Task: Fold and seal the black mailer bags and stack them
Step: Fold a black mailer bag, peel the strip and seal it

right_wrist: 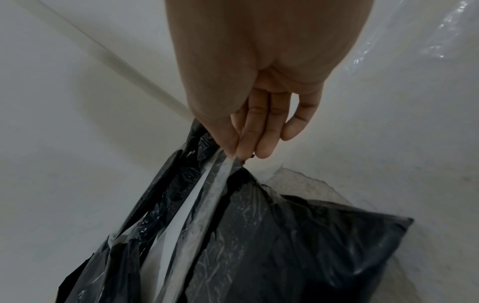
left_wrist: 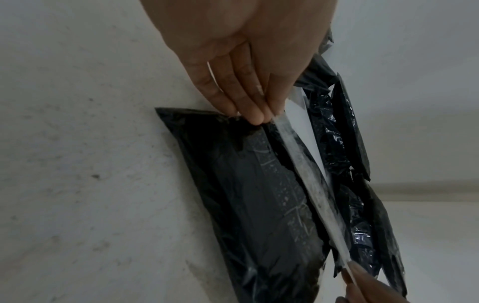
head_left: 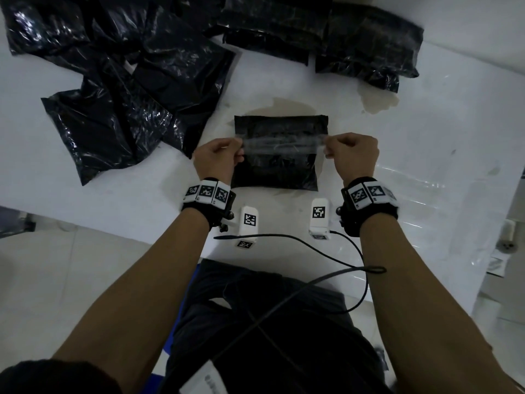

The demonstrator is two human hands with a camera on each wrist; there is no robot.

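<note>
On the white table (head_left: 426, 166), a loose heap of crumpled black mailer bags (head_left: 119, 81) at the far left looks not yet sealed, while a flatter stack of bags (head_left: 326, 35) at the far right seems finished, so I judge the job partly done. One folded mailer bag (head_left: 277, 172) lies in the middle, just in front of the person. Above it, the left hand (head_left: 217, 159) and right hand (head_left: 355, 155) each pinch an end of a clear tape strip (head_left: 284, 145), stretched taut and not yet pressed down; sealing and stacking remain.

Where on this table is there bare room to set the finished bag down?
Bare table lies right of the bag, below the far-right stack. A smaller strip lies near the left hand. The loose pile crowds far left.
</note>
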